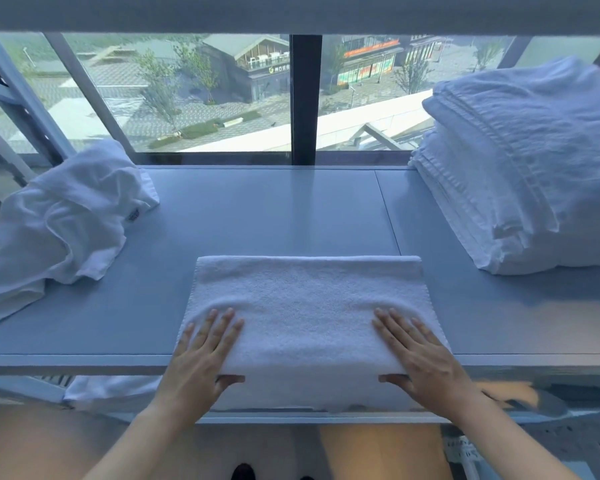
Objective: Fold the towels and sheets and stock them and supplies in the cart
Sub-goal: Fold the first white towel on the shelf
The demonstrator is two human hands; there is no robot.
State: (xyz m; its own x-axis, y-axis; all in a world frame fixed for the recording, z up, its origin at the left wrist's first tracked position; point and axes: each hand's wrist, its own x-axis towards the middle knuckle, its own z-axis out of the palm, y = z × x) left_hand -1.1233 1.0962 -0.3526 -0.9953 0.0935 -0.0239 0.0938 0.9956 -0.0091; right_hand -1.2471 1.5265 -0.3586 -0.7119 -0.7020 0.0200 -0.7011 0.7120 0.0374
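Note:
A folded white towel (307, 306) lies at the front middle of the grey shelf top (257, 209), its near edge hanging over the front lip. My left hand (201, 355) rests on the towel's near left part, fingers spread on top and thumb under the front edge. On the near right part, my right hand (420, 355) mirrors it with the thumb at the front edge. A crumpled heap of white linen (59, 230) sits at the left. To the right stands a tall stack of folded white linens (520, 168).
A large window (222, 98) runs behind the shelf, with a dark upright post (303, 98) in the middle. More white cloth (108, 391) shows on a lower level under the front lip at the left. A metal frame stands at the far left.

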